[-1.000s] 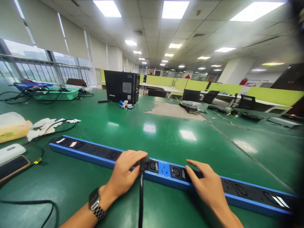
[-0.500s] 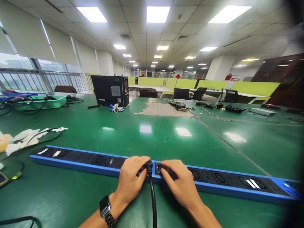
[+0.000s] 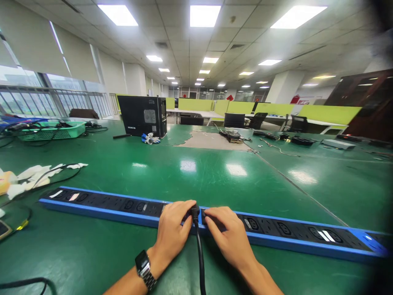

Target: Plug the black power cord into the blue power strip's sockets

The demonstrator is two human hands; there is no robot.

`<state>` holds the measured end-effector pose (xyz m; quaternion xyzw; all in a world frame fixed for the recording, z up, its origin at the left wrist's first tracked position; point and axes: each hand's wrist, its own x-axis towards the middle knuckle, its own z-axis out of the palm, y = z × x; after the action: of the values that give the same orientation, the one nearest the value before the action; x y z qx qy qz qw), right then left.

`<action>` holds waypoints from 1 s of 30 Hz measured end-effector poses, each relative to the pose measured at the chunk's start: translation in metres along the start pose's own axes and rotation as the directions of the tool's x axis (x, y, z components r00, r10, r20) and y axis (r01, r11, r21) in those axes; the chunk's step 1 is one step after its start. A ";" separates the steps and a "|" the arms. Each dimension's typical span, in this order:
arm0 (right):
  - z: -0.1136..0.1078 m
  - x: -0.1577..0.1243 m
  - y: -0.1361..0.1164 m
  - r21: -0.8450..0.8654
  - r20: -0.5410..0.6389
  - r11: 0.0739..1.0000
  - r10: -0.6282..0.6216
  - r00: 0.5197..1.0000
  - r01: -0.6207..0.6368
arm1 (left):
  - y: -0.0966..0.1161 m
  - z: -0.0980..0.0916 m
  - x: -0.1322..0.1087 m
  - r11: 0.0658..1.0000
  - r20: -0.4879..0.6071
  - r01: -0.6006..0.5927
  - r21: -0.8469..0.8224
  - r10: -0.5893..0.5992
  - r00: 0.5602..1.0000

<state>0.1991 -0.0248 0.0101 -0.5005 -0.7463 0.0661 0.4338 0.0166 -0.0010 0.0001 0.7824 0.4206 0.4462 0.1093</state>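
A long blue power strip (image 3: 270, 241) with black sockets lies across the green table. My left hand (image 3: 175, 229), a watch on its wrist, rests on the middle of the strip. Its thumb and forefinger are closed round the side of a black power plug (image 3: 195, 212), whose thick cable (image 3: 200, 254) runs down toward me. Just right of the plug, my right hand (image 3: 230, 233) curls over the strip with thumb and fingertips drawn together against it. The sockets beneath both hands are hidden, as is the plug's underside.
At the back left a black computer case (image 3: 143, 116) stands behind blue-and-white gloves (image 3: 150, 138). A green basket (image 3: 58, 132) holds cables. White tissue-like scraps (image 3: 29, 180) and a thin cable lie left. Loose electronic parts (image 3: 233, 136) sit toward the back.
My right hand has shifted slightly left, nearer the plug, covering the socket seen between its fingers before. My left hand and the plug have moved slightly right in view.
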 end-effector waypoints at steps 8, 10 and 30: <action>-0.005 -0.002 0.011 -0.056 -0.054 0.998 -0.016 0.998 0.013 | -0.002 -0.001 -0.001 1.000 -0.050 0.012 -0.027 -0.013 0.999; -0.004 -0.002 0.011 -0.056 -0.051 0.998 -0.016 0.999 0.014 | -0.001 0.000 -0.001 1.000 -0.024 0.000 -0.001 -0.001 1.000; 0.014 -0.002 -0.002 -0.123 0.040 0.978 -0.164 0.986 0.168 | -0.009 -0.033 0.009 0.992 0.206 -0.102 0.070 0.086 0.975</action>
<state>0.1887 -0.0230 0.0011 -0.4618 -0.7946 -0.0101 0.3941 -0.0128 0.0045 0.0194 0.8465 0.3874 0.3515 0.0987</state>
